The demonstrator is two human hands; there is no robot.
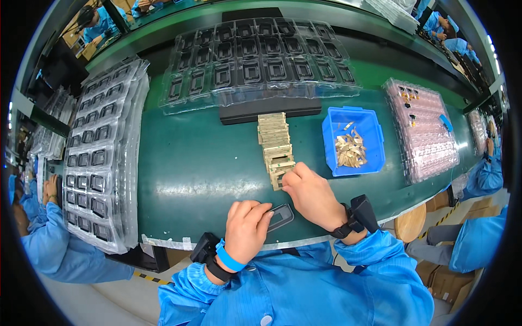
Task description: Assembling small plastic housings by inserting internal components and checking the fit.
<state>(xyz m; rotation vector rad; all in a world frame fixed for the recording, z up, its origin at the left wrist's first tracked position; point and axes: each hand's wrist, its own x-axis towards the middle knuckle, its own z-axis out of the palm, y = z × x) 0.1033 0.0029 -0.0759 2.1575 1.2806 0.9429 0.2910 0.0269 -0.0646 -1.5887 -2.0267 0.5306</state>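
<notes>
My left hand point(246, 228) is closed on a small black rectangular frame point(281, 217) with a window in its middle, held flat close to the table's front edge. My right hand point(312, 195) reaches up and left, its thumb and fingertips pinched at the near end of an overlapping row of thin tan rectangular frame pieces point(273, 136). The piece under those fingertips point(277, 181) is partly covered by them. Right of the row sits a blue plastic bin point(328, 138) with loose tan strips point(350, 151) inside.
A large clear tray with black frames point(250, 49) rests on a black block point(234, 115) at the back. Stacked clear trays point(103, 146) stand at left. A pink tray stack point(429, 130) lies at right. Co-workers in blue sit on both sides; a wooden stool point(410, 221) is at right.
</notes>
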